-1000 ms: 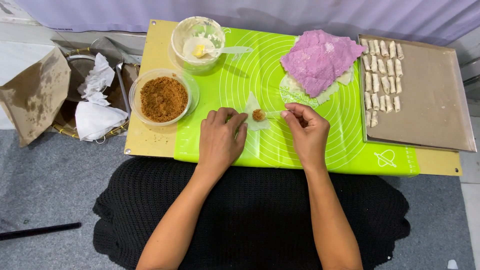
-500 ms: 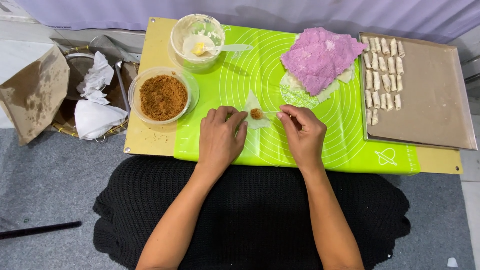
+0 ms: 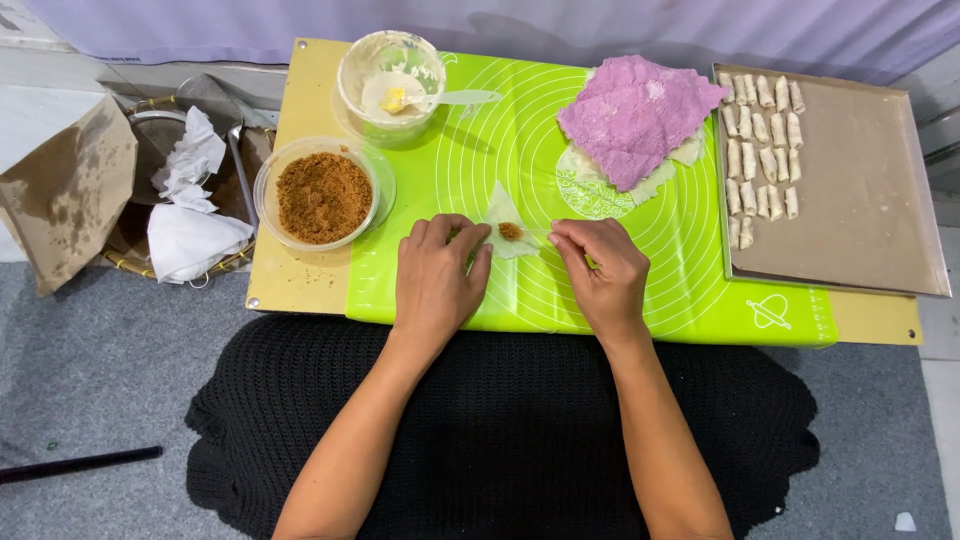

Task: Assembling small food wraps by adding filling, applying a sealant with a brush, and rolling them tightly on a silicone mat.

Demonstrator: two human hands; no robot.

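A thin pale wrapper (image 3: 503, 212) lies on the green silicone mat (image 3: 520, 150), with a small heap of brown filling (image 3: 510, 231) on it. My left hand (image 3: 436, 280) rests on the wrapper's left side, fingers bent over its edge. My right hand (image 3: 597, 275) pinches the wrapper's right corner between fingertips. Both hands sit near the mat's front middle.
A clear bowl of brown crumbly filling (image 3: 324, 196) stands left of my hands. Behind it is a bowl with paste and a white spoon (image 3: 392, 82). A pink cloth (image 3: 635, 115) covers a wrapper stack. A metal tray (image 3: 860, 190) at right holds several small rolls (image 3: 758, 140). A basket with tissues (image 3: 185, 195) sits far left.
My hands stay at the wrapper; the right fingers have shifted slightly along its right corner. Nothing else moved.
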